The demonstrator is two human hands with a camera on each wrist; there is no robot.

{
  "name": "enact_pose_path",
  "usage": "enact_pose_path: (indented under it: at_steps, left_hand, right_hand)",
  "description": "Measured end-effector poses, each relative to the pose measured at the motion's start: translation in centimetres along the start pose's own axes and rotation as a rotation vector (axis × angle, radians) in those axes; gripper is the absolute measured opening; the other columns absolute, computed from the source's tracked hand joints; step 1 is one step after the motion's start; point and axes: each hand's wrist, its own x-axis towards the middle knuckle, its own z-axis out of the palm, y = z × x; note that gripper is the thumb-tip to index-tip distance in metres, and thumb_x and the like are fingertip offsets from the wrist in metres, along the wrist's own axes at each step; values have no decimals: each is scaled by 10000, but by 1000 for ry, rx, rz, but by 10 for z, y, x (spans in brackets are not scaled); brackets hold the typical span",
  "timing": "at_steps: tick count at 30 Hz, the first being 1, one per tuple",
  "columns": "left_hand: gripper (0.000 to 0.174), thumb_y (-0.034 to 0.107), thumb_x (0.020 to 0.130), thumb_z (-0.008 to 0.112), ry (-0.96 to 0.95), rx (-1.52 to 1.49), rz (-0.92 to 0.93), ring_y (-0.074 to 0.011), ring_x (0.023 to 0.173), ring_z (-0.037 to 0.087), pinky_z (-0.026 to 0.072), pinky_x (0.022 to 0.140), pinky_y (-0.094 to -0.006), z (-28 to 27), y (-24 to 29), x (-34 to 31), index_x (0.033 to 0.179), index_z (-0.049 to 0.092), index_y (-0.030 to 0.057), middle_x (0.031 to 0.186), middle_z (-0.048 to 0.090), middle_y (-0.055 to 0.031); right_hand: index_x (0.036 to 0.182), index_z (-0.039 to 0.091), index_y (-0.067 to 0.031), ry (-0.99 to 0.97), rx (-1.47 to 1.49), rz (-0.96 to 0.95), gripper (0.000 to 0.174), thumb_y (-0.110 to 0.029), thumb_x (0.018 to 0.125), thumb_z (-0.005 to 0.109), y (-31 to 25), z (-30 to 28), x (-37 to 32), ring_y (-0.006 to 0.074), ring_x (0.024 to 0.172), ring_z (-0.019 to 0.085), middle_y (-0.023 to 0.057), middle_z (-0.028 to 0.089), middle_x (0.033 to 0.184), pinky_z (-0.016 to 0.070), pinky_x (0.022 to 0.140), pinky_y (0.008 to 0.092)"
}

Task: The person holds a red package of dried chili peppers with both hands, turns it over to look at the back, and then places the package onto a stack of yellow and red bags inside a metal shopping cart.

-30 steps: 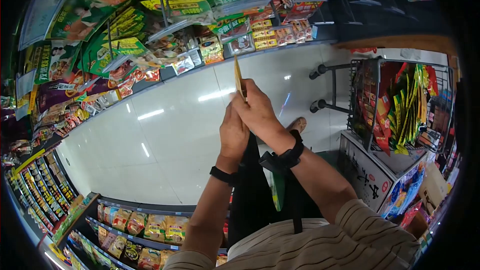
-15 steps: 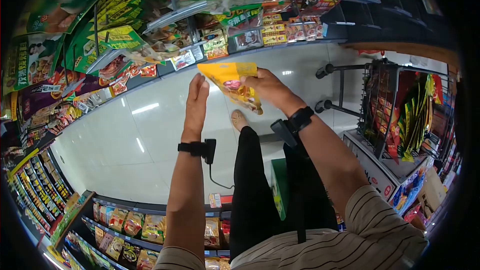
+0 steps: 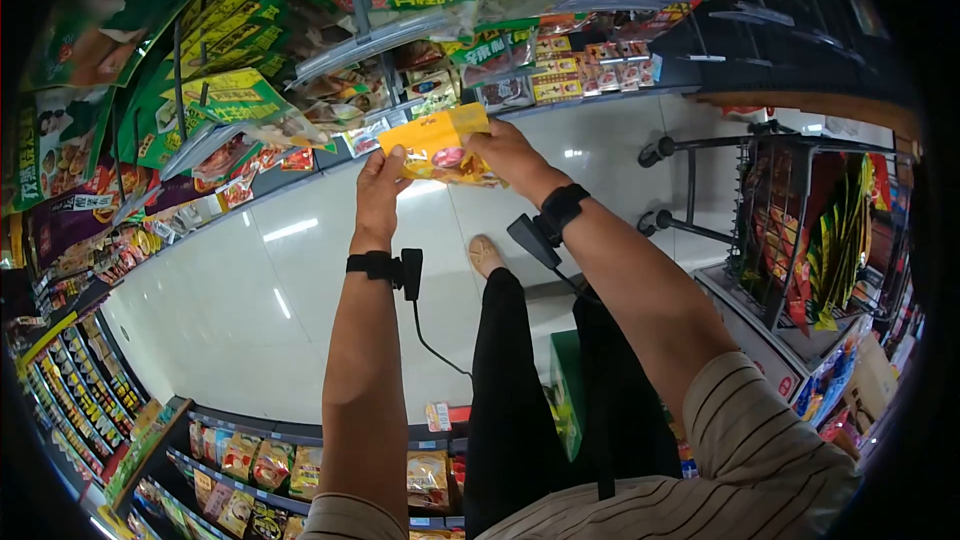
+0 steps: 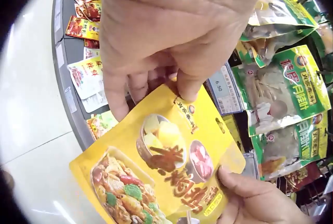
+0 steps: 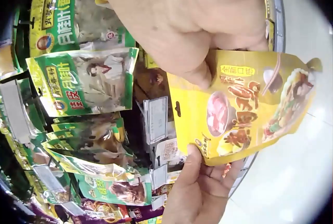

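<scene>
1. The left grip [image 3: 378, 195], apart half a second ago, now pinches the yellow packet [image 3: 440, 140] at one end.
2. The right grip [image 3: 515, 162] pinches the other end.
3. Held above the floor [image 3: 230, 320], the packet seems steadier for handling.
</scene>
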Motion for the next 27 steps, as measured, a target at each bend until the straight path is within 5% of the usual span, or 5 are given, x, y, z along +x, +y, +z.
enact_pose_path:
  at_steps: [13,16,19,22,27]
  left_hand:
    - [257,342,988,609,18,-58,157,-86,971,590,448,925,-290,-19,15,40,1087,657,109,1020,660,15]
    - [273,322,997,597,48,-67,183,-100,998,589,448,962,-299,-15,22,37,1131,652,91,1044,658,2]
    - [275,289,999,597,66,-93,176,-115,1018,586,450,974,-297,-16,21,39,1161,645,72,1073,654,-12]
    - [345,281,987,618,48,-118,197,-129,1060,575,446,998,-297,-20,17,45,1223,603,30,1129,634,-44]
    - [491,298,972,642,91,-101,184,-157,1105,560,443,1024,-306,-22,14,52,1308,507,-34,1202,588,-88]
  right_hand:
    - [1283,534,107,144,-17,-36,553,-314,934,618,6,19,63,297,1103,634,246,646,1192,471,947,333]
    - [1216,603,13,182,4,-36,341,-234,981,595,11,23,72,89,902,601,43,682,1044,474,827,252]
    - [1219,600,11,175,29,-82,328,-220,988,583,6,23,70,87,917,599,34,679,1064,474,838,250]
    - [1317,518,92,72,130,-77,569,-339,953,596,-3,19,62,285,1097,626,241,640,1199,459,962,319]
    - [1262,561,66,102,98,-119,501,-325,951,595,-6,19,58,264,1038,636,199,670,1131,471,922,317]
